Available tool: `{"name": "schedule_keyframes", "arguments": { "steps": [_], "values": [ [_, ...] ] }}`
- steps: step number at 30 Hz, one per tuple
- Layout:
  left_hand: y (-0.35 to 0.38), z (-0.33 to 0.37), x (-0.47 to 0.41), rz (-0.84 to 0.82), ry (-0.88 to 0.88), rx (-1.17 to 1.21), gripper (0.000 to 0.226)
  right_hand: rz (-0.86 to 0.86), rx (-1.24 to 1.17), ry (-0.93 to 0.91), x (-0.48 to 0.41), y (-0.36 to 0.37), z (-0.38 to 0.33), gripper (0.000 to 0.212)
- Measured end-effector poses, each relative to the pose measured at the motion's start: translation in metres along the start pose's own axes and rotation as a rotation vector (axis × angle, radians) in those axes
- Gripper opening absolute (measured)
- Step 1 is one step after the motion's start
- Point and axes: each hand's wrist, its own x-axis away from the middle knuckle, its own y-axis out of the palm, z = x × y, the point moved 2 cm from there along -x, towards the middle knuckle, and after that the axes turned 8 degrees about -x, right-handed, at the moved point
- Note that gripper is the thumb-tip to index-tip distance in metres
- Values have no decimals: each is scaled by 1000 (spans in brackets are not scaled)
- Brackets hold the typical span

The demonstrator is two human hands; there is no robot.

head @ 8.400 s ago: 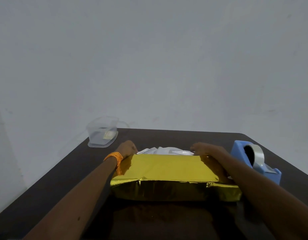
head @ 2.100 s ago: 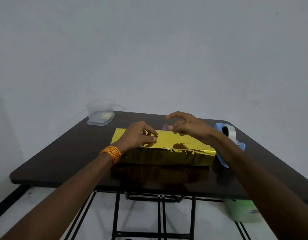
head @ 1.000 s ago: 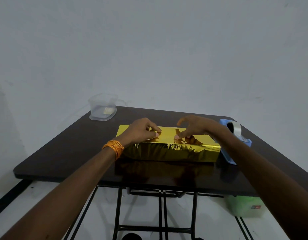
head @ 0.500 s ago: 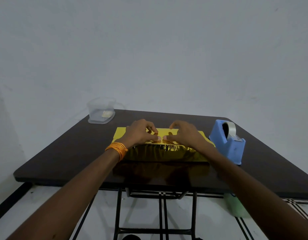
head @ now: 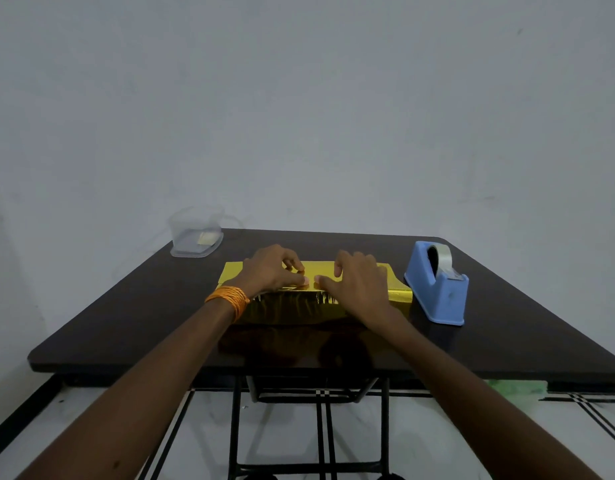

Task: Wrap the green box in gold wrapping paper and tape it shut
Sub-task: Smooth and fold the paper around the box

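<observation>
Left forearm [head: 157, 382] and right forearm [head: 462, 386] bare to the bottom edge of view. Round the left wrist, a thick band of wound orange threads [head: 228, 299], many strands stacked side by side, possibly cord rather than bangles. Short nails on left hand [head: 271, 271] and right hand [head: 359, 285].

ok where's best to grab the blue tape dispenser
Probably from above with the right hand, which is nearer. Set the grip across the tape dispenser at its tall far end, on the two flat side walls. The cutter sits at the low near end.
</observation>
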Motion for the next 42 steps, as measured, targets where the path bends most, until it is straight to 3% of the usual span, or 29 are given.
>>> {"name": "schedule_keyframes", "arguments": {
  "steps": [5,10,15,18,20,25,30,34,42],
  "values": [
    [0,1,2,-4,-9,-2,32,27,64,74,7,-6,15,37],
    [-3,10,4,-7,0,-56,32,109,-4,113,10,-30,39,23],
    [-7,41,13,177,78,-282,32,244,-163,199,11,-71,75,36],
    [1,78,10,253,189,-71,20,286,-171,251,9,-104,107,41],
    [10,106,6,208,229,63,16,291,-207,331,10,-117,128,39],
    [51,175,-14,90,313,127,24,234,-344,511,21,-128,166,47],
    [89,214,-34,-9,313,95,42,105,-674,695,18,-112,179,32],
    [104,220,-46,12,281,118,41,87,-814,731,12,-107,180,25],
    [116,214,-55,21,258,163,30,136,-757,706,-4,-106,174,14]
  ]
}}
